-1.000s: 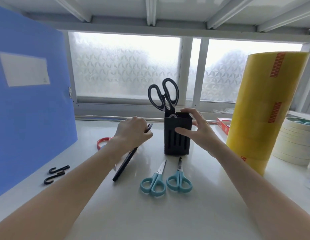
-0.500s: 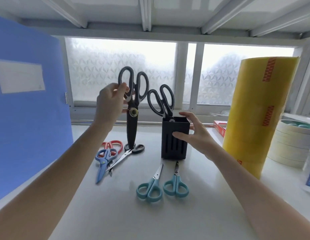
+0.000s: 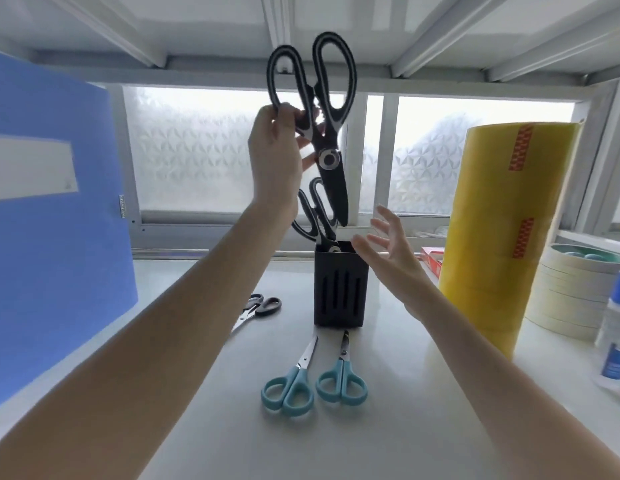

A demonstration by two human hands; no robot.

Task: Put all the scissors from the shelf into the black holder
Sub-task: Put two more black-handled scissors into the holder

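black holder (image 3: 340,289) matt plastic, slotted. big scissors (image 3: 331,133) black rubbery-looking handles, shiny metal pivot, dark matt blades. 2 teal scissors (image 3: 341,377) near: smooth plastic handles, bright metal blades. shelf (image 3: 388,427) smooth, glossy white. yellow roll (image 3: 509,220) right, glossy film.

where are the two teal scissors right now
In the head view, the two teal scissors lie side by side on the shelf, just in front of the black holder, blades pointing toward it.
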